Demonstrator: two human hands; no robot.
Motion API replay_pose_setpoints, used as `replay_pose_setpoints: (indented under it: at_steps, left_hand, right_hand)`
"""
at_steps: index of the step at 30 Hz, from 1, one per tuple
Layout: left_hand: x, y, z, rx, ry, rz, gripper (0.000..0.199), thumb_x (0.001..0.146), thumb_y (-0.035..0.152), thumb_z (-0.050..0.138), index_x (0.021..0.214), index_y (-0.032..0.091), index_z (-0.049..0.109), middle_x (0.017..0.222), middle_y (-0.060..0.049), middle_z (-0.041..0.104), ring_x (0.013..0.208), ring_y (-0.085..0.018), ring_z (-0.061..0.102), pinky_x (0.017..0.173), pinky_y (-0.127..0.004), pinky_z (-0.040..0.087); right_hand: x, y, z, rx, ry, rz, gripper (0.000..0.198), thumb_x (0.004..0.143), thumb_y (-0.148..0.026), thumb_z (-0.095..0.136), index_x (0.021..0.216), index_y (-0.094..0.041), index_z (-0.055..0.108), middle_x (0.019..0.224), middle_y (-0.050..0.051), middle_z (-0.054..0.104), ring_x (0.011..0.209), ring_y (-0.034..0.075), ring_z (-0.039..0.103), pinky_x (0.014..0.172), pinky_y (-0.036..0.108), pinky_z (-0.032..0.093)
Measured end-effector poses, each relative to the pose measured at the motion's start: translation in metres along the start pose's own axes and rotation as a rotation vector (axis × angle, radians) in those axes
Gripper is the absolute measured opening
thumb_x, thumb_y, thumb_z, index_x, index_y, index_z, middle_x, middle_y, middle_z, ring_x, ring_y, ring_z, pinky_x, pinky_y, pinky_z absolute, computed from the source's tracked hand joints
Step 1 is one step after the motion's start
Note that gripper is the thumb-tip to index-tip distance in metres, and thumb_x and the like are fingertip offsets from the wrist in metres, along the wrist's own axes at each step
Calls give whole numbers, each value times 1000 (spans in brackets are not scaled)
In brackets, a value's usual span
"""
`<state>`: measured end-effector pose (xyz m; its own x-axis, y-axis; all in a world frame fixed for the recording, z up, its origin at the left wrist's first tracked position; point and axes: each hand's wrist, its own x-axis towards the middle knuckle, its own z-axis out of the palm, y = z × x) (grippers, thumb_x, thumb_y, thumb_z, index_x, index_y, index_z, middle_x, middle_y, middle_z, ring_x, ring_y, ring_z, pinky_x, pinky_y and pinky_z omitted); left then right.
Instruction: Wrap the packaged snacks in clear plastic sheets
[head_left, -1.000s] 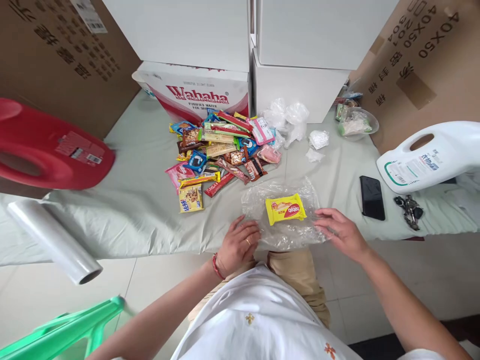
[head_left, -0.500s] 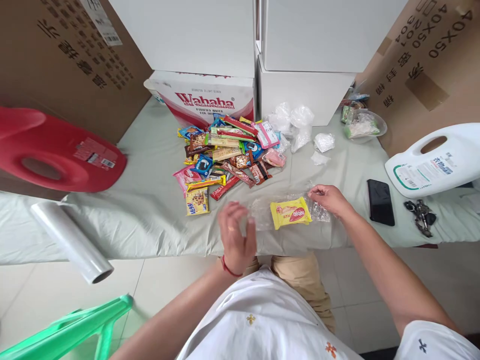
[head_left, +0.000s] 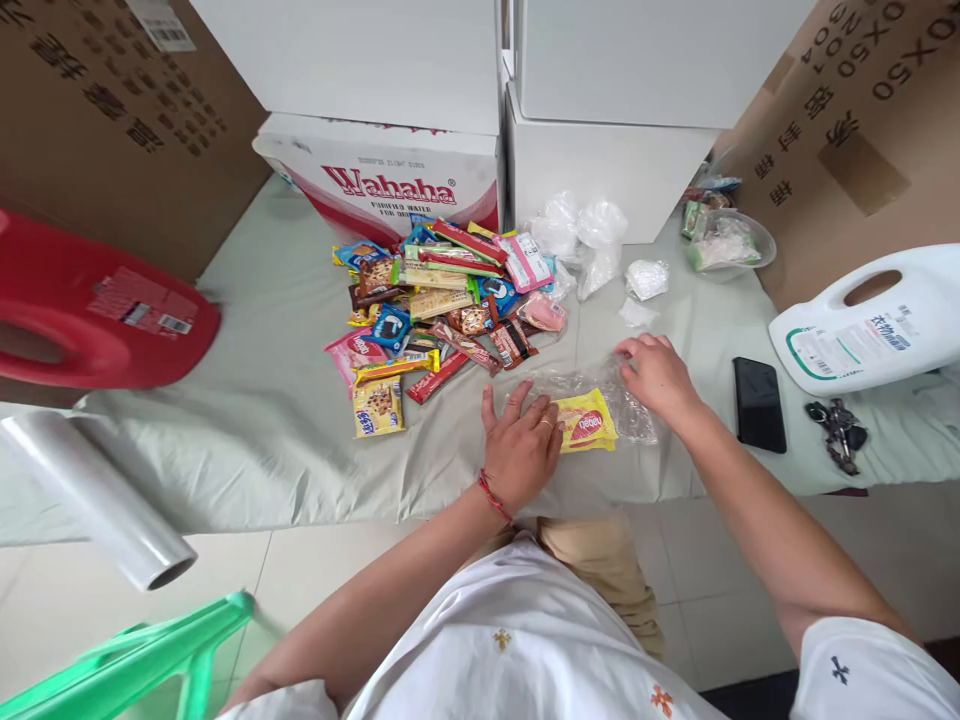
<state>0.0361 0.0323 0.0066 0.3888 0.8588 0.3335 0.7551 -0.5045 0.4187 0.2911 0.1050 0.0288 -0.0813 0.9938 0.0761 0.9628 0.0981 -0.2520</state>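
Note:
A yellow snack packet (head_left: 589, 421) lies on a crumpled sheet of clear plastic film (head_left: 637, 420) near the table's front edge. Fingers spread, my left hand (head_left: 519, 448) rests flat over the film and touches or covers the packet's left end. At the film's upper right edge, my right hand (head_left: 657, 378) has its fingers curled together on the plastic. Just beyond my left hand spreads a pile of wrapped snacks (head_left: 450, 295), with a cookie packet (head_left: 379, 407) at its near side.
Behind the pile stand a Wahaha carton (head_left: 390, 180) and white boxes (head_left: 600, 180). Small clear-wrapped bundles (head_left: 600, 250) sit beside it. A red jug (head_left: 97, 310) and a film roll (head_left: 105, 505) are left; a phone (head_left: 760, 404), keys (head_left: 838, 432) and a white jug (head_left: 870, 325) are right.
My left hand has come down and to the right, from the air onto the film and the packet's left end. My right hand stays at the film's right side, slightly shifted.

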Motion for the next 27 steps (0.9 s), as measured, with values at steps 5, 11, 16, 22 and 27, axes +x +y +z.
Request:
replay_pose_setpoints:
  at_steps: [5, 11, 16, 22, 27]
  left_hand:
    - [-3, -7, -2, 3, -7, -42, 28, 101, 27, 50, 120, 27, 70, 128, -7, 73, 144, -35, 44, 120, -76, -3]
    - [-2, -15, 6, 14, -13, -112, 30, 100, 34, 52, 123, 32, 71, 144, -9, 62, 149, -38, 35, 117, -80, 3]
    - [0, -20, 12, -1, 41, -133, 27, 96, 32, 56, 115, 35, 75, 158, -7, 46, 156, -39, 18, 117, -79, 6]
    - [-2, -18, 15, 1, 76, -140, 22, 93, 25, 60, 108, 31, 75, 158, -8, 46, 156, -41, 16, 117, -79, 9]
    - [-10, -25, 24, -155, 213, -198, 20, 88, 21, 63, 108, 21, 63, 142, -16, 55, 148, -34, 36, 119, -64, 29]
  right_hand:
    - [33, -32, 7, 97, -193, -388, 35, 87, -31, 70, 120, -18, 72, 108, 11, 70, 108, 31, 52, 94, 40, 43]
    - [59, -49, 26, 232, -495, -394, 17, 85, -26, 70, 97, -18, 77, 72, 1, 64, 76, 18, 55, 75, 28, 41]
    - [48, -54, 14, 388, -359, -475, 9, 86, -22, 67, 88, -18, 75, 94, 4, 62, 82, 16, 58, 76, 26, 43]
    - [-16, -69, 6, 122, -186, -475, 20, 99, -21, 52, 100, -22, 72, 90, 3, 58, 73, 15, 54, 62, 26, 35]
    - [-65, -72, 26, 77, -131, -501, 29, 95, -10, 49, 111, -23, 70, 88, 2, 56, 70, 14, 51, 61, 25, 35]
